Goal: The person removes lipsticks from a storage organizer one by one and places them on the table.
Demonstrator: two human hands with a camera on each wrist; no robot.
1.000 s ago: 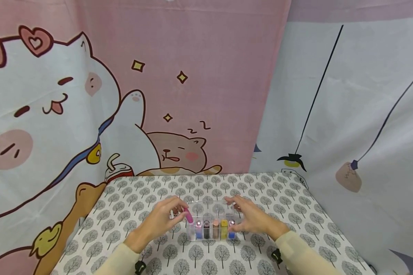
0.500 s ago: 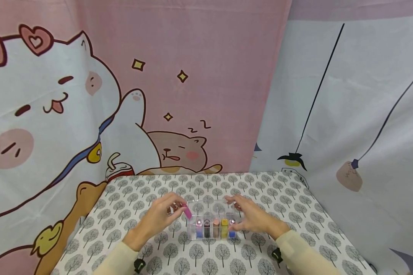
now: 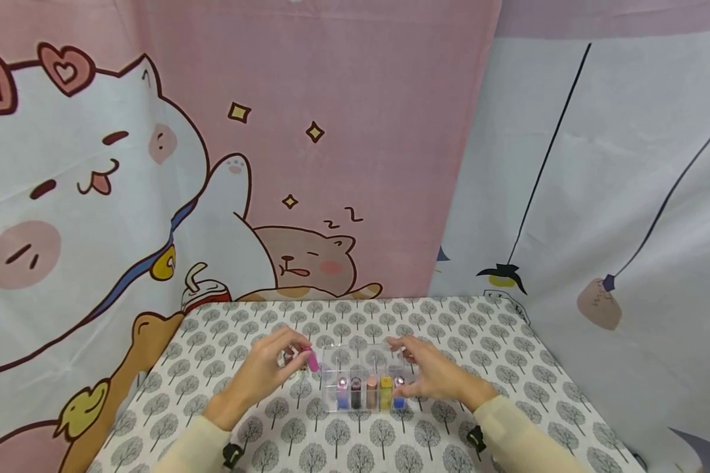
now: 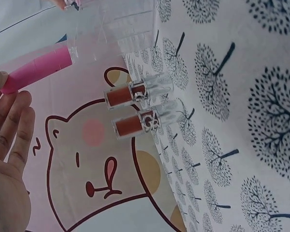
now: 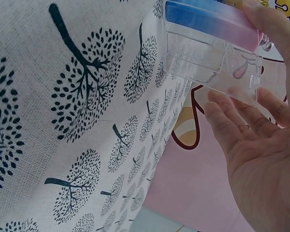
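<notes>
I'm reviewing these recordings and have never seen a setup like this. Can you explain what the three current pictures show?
There is no robot: a person works with two bare hands. The wide picture comes from a camera on the head, looking forward and down; the other two come from one camera on each wrist, so the scene looks tipped sideways.

The table is covered with a tree-print cloth, and a cartoon backdrop hangs behind. A clear organizer stands on the cloth, with five coloured tubes upright in its front row. Two clear tubes with reddish contents stand beside it, plainest in the left wrist view.

The left hand pinches a pink tube; the right hand grips the organizer's right end.
</notes>
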